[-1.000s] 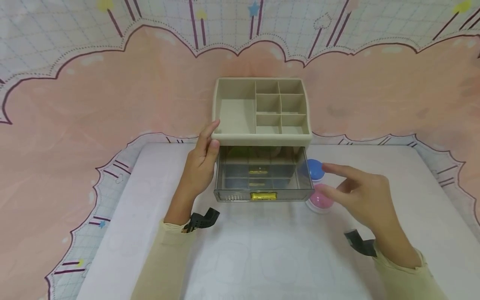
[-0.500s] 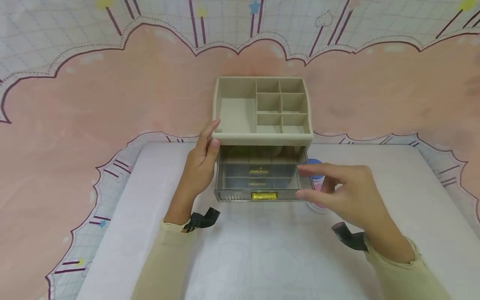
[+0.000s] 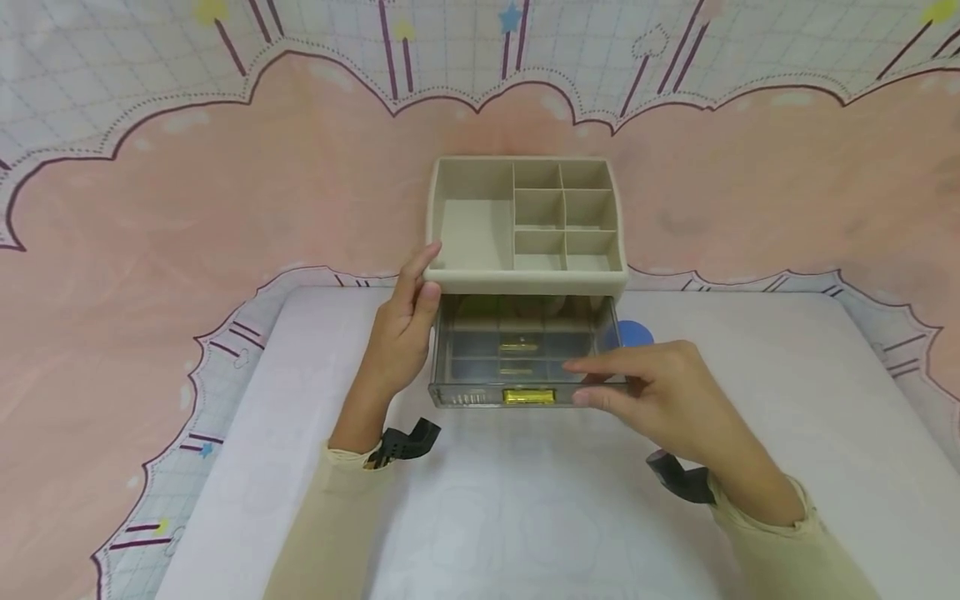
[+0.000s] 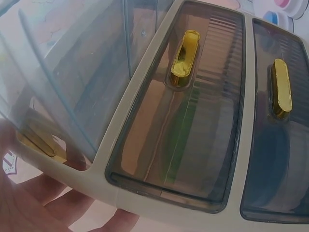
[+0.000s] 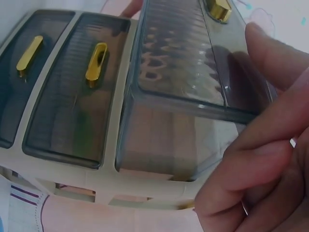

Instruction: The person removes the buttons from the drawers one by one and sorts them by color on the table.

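A cream desktop organizer (image 3: 527,282) has compartments on top and tinted drawers below. Its clear upper drawer (image 3: 480,395) is pulled out, with a gold handle (image 3: 529,397). My left hand (image 3: 401,333) holds the organizer's left side, thumb near the front edge. With thumb in front and index finger over the rim, my right hand (image 3: 652,387) pinches the drawer's front panel near its right corner. In the left wrist view, the middle drawer (image 4: 193,135) and bottom drawer (image 4: 277,154) are closed; something green shows dimly through the middle one.
A blue dome-topped object (image 3: 634,333) stands at the organizer's right. The pink one (image 4: 282,2) beside it shows in the left wrist view and is hidden behind my right hand in the head view. A white tabletop (image 3: 517,508) lies beneath; a patterned cloth (image 3: 225,183) lies behind.
My right hand has moved left from beside the domed objects to the drawer's front panel, its thumb and index finger drawing closer together. My left hand and the drawer have stayed in place.
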The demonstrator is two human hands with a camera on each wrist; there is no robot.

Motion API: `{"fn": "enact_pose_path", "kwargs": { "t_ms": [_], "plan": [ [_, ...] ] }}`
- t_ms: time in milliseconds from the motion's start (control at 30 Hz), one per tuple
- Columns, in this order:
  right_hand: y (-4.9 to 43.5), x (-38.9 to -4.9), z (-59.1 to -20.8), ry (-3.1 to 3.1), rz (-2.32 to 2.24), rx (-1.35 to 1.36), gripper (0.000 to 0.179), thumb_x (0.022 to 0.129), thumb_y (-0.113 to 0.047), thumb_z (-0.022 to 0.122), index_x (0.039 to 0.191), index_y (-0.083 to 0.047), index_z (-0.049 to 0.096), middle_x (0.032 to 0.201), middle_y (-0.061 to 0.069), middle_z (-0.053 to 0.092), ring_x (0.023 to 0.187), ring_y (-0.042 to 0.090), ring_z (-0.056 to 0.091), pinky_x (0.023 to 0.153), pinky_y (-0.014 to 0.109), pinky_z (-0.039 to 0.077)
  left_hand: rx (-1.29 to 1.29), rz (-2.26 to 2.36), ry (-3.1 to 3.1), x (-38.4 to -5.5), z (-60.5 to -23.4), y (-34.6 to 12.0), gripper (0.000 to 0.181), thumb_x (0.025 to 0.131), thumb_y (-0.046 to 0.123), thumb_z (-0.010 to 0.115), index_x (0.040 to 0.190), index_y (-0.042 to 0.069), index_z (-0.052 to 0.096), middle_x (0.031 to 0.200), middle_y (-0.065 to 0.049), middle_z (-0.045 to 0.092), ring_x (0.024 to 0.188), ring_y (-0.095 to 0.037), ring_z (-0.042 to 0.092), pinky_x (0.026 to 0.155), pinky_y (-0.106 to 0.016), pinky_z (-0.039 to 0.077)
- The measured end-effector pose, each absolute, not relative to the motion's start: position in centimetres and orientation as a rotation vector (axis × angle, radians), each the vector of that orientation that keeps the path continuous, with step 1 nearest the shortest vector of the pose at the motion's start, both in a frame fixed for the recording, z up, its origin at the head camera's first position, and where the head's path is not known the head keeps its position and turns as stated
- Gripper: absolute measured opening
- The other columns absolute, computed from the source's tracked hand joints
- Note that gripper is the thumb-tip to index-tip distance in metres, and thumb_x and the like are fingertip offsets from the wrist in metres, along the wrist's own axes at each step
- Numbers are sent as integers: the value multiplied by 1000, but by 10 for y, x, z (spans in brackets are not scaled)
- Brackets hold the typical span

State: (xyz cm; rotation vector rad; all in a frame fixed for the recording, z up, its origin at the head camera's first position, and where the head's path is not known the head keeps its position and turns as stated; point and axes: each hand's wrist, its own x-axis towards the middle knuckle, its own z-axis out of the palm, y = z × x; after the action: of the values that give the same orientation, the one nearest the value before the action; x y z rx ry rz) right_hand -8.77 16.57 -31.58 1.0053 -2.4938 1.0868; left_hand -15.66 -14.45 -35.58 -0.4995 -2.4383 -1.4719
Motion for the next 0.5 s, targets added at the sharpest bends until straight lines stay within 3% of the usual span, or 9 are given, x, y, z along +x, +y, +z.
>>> {"fn": "enact_pose_path", "kwargs": {
  "t_ms": [200,367,500],
  "plan": [
    [162,-96,-314,-2447,979,988,25,79,-10,88,103,-17,83,85,-9,78,51,-3,39,47,12,33,-478,-1451,-2449,-157,-355,-146,51,109,51,33,158,37,31,166,7,33,143,-29,48,112,-56,40],
    [157,-105,-315,-2388,938,941,21,79,-7,87,99,-15,84,82,-6,78,53,1,42,49,13,33,-491,-1447,-2462,-157,-354,-146,53,109,54,31,159,36,30,167,8,29,142,-31,47,113,-57,38],
    [153,-112,-317,-2353,874,904,21,79,-8,87,99,-15,84,79,-5,77,52,1,40,49,14,31,-507,-1461,-2460,-157,-355,-146,52,109,52,32,159,35,31,167,6,29,127,-31,54,111,-55,40]
  ]
}}
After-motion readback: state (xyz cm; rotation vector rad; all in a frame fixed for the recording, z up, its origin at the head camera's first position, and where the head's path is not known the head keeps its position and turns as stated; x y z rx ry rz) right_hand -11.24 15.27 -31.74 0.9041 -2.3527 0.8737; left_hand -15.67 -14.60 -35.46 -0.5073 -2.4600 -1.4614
